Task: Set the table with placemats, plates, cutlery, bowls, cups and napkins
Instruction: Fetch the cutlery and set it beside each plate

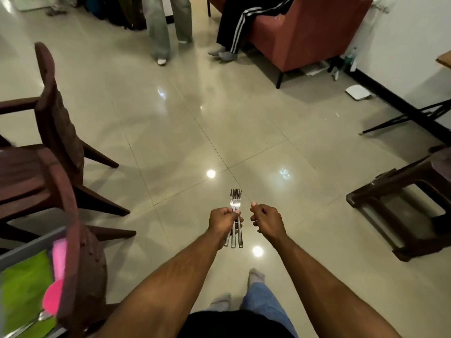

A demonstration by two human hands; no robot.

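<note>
- While we stand on the glossy beige tiled floor [170, 123], our left hand [223, 219] grips a small bundle of plain stainless-steel forks [235, 203], fingers and thumb wrapped round the necks just below the tines.
- Our right hand [266, 219] hangs just beside it, loosely curled with the thumb raised; we see nothing in it.
- The forks' long axis runs straight away from us: tines forward and up, handles pointing back under the left wrist.
- The grey-edged table corner [29, 245] with its lime-green placemat [24, 281] and pink cup [55, 298] lies low on our left, behind a dark brown slatted chair [58, 132], so the loaded left hand is the nearer one.
- We judge the coming move is a leftward turn, swinging the forks sideways towards that placemat; other cutlery seems to lie on it already, though blurred.
- No brand, label or writing is readable anywhere.
</note>
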